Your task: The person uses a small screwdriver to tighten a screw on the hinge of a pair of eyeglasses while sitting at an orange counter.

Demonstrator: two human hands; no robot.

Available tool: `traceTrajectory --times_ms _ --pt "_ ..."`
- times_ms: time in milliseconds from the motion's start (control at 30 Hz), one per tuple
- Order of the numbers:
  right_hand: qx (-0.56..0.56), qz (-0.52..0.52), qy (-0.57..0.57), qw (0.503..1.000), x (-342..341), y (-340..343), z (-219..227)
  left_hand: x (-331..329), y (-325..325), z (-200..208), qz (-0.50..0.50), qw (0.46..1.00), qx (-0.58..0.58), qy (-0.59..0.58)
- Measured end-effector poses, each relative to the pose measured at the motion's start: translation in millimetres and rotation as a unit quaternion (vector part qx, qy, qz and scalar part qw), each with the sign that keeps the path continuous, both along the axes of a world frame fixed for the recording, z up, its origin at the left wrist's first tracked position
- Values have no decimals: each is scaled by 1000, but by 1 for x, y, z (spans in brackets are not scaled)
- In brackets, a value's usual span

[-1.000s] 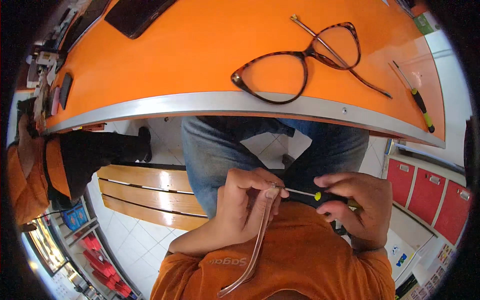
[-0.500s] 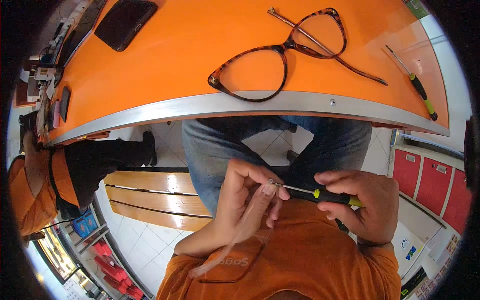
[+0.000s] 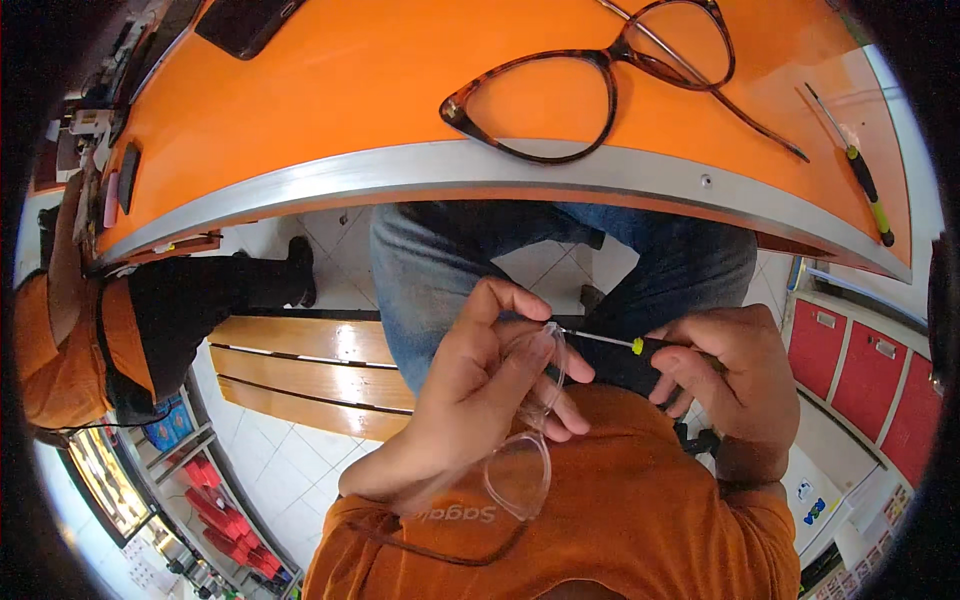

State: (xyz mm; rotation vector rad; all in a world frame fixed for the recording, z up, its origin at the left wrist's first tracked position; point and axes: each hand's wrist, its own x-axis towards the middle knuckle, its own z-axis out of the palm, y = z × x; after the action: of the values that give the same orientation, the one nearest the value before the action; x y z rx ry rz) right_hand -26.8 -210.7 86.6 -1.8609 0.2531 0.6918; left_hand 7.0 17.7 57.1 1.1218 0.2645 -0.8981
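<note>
My left hand [image 3: 490, 390] pinches a clear plastic eyeglass frame [image 3: 547, 478] in front of my orange shirt. One rim hangs below the fingers, and a darker temple arm [image 3: 470, 562] curves across the shirt. In my right hand [image 3: 735, 370] is a small screwdriver [image 3: 638, 346] with a black and yellow handle. Its thin shaft points left, and the tip meets the clear frame by my left fingertips; the exact contact is too small to make out. On the orange table lie tortoiseshell glasses [image 3: 622, 50], with a temple arm [image 3: 762, 130] running beneath the right lens.
The table's metal edge [image 3: 400, 170] runs across, beyond my knees. Another screwdriver [image 3: 862, 178] lies at the right, a dark phone [image 3: 243, 22] at the far left. A person in orange and black [image 3: 130, 320] is on the left by a wooden bench [image 3: 310, 370]. Red drawers [image 3: 860, 360] stand right.
The clear frame has turned in my left hand, so a rim now shows below it. Both hands sit slightly higher in view, and my right fingers have closed further round the screwdriver handle.
</note>
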Motion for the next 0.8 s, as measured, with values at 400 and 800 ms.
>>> traceTrajectory --times_ms 400,800 --pt "-24 -23 -127 991 -4 1 -11 5 9 -14 -33 992 -122 19" --pt "-64 3 -225 972 -9 1 -9 -3 4 -21 17 989 -144 -12"
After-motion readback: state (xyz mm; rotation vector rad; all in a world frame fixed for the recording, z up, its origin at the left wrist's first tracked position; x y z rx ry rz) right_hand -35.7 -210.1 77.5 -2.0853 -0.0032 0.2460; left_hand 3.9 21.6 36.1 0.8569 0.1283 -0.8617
